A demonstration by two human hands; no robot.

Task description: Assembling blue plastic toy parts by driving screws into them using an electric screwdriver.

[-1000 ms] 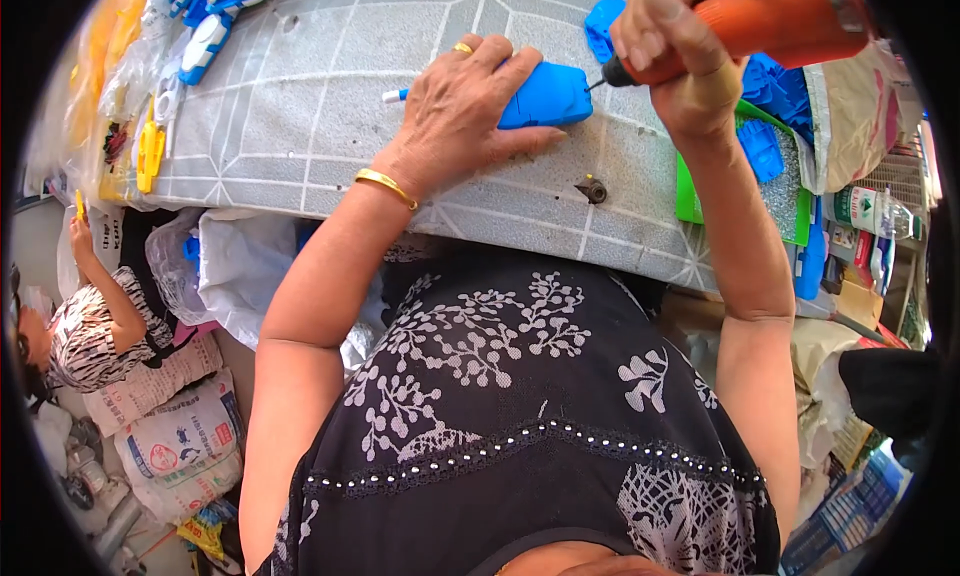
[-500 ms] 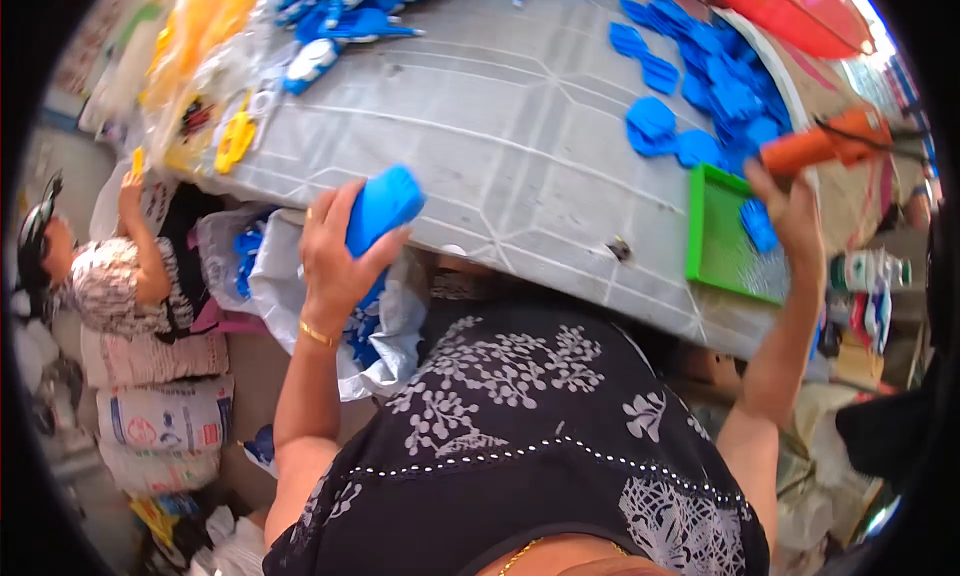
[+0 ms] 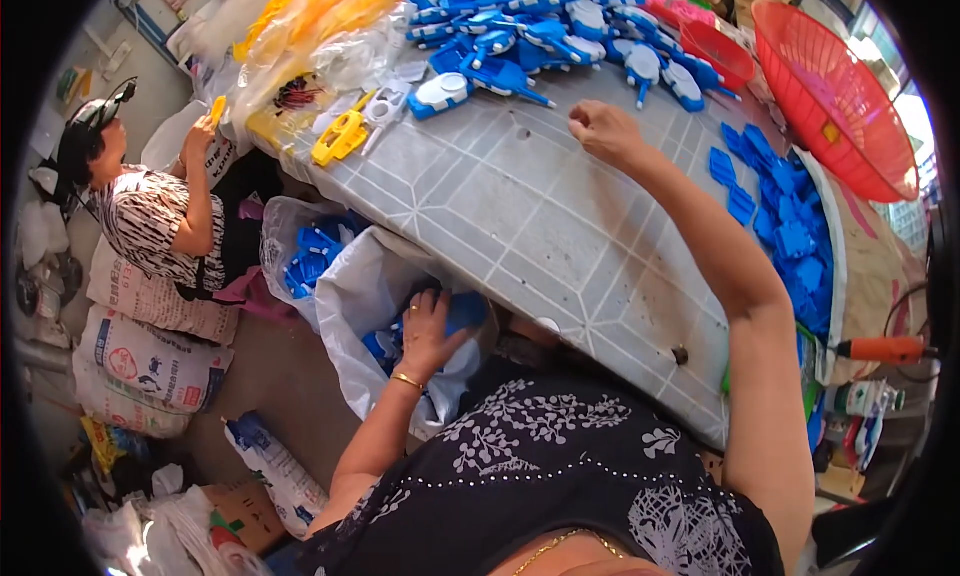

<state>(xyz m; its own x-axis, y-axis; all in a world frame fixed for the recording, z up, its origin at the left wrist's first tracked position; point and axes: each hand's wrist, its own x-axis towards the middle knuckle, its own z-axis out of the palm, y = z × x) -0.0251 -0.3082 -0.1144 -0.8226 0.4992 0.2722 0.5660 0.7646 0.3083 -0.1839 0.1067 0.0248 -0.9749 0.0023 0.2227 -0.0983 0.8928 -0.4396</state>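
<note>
My left hand (image 3: 428,341) is down at the mouth of a white sack (image 3: 350,306) beside the table edge. Between its thumb and fingers is a smooth blue plastic piece (image 3: 465,311), partly hidden by the hand. More blue parts lie in the sack below. My right hand (image 3: 605,134) is stretched across the grey table (image 3: 520,186), its fingers curled and nothing showing in them. Just beyond it lies a large pile of blue-and-white plastic pieces (image 3: 530,36). An orange corded electric screwdriver (image 3: 885,350) hangs at the right, away from both hands.
Loose blue parts (image 3: 790,216) are heaped along the right edge, below a red basket (image 3: 835,96). Yellow and white plastic pieces (image 3: 342,136) lie at the left corner. A seated co-worker (image 3: 150,206) holds a yellow piece. Stacked sacks (image 3: 145,366) stand on the floor at left.
My left hand has lowered the blue piece from beside the tabletop into the sack's mouth. My right hand has left the orange screwdriver and crossed toward the pile. The view has shifted.
</note>
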